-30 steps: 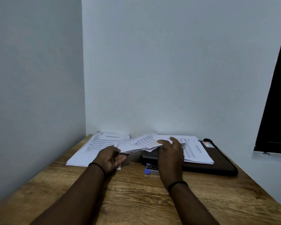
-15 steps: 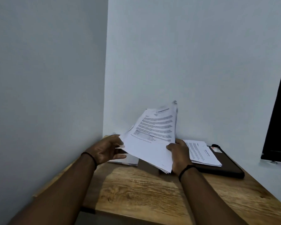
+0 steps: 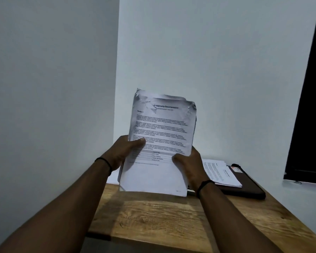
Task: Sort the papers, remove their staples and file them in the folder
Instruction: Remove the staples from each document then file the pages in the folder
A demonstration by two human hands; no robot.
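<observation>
I hold a bundle of printed papers (image 3: 161, 136) upright in front of me, above the wooden table (image 3: 153, 221). Its top corners are crumpled. My left hand (image 3: 123, 152) grips the bundle's left edge, thumb across the front page. My right hand (image 3: 187, 165) grips the lower right edge the same way. A dark brown folder (image 3: 248, 187) lies closed at the table's back right. A second stack of papers (image 3: 221, 172) rests on top of it. No staple remover is visible; the held bundle hides the table behind it.
White walls meet in a corner right behind the table. A sliver of another paper pile (image 3: 113, 177) shows at the back left, beside my left wrist. A dark window or door frame (image 3: 308, 106) stands at the far right.
Both hands lifted the bundle off the table and turned it upright toward me. My view swung left and the bundle now stands higher and squarer than half a second ago.
</observation>
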